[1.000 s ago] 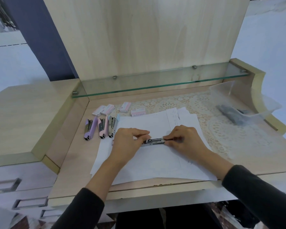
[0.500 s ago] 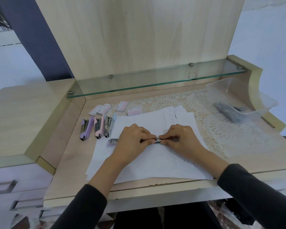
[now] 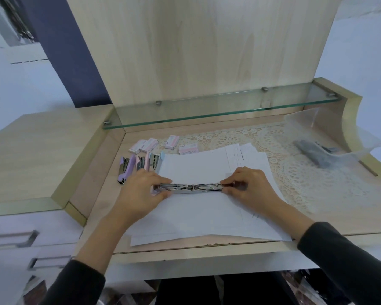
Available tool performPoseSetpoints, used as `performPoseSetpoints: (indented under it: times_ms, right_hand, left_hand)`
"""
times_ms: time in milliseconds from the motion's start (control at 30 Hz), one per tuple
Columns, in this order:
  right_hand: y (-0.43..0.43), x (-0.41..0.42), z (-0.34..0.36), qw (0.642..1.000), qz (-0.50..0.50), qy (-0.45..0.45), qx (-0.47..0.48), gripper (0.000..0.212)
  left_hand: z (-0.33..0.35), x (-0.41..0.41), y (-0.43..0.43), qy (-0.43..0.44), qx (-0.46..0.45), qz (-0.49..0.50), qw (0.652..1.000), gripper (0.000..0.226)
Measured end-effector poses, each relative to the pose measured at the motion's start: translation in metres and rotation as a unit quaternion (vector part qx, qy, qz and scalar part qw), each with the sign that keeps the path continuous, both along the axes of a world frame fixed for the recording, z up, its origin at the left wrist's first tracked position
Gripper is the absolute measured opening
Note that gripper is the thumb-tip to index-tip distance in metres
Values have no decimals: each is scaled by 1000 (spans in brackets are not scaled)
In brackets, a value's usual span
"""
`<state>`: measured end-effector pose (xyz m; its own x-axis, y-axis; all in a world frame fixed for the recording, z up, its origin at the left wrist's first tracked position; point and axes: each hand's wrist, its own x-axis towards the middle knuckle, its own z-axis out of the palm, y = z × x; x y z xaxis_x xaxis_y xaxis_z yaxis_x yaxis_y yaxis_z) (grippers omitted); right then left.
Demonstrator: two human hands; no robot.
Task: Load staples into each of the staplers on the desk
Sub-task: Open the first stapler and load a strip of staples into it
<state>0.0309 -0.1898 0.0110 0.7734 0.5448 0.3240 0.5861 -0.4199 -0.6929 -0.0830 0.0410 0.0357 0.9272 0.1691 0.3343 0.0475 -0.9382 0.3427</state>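
Note:
A stapler lies unfolded flat on the white paper sheets, its metal channel facing up. My left hand grips its left end and my right hand pinches its right end. Three more staplers lie at the left: a purple one, a pink one and a pale blue one, the last two partly hidden by my left hand. Several pink staple boxes lie behind them near the lace mat.
A glass shelf spans the back of the desk above the work surface. A clear plastic bag with a grey object lies on the lace mat at right. Drawers sit low at left.
The stapler has been spread out to its full length between my hands; my hands have moved apart toward its two ends.

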Motion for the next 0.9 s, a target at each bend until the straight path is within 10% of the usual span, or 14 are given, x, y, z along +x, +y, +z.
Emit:
performPoseSetpoints:
  times_ms: [500,700,900]
  right_hand:
    - [0,-3,1,1000,-5,4,-18,16]
    - [8,-13,4,997,-7,-25,-69,10]
    - [4,-15,2,998,-33,53,11,25]
  left_hand:
    - [28,13,-37,-113,-311,-28,943,43]
    - [12,29,-62,-106,-205,-82,969,11]
    - [-7,31,-62,-46,-55,-111,991,41]
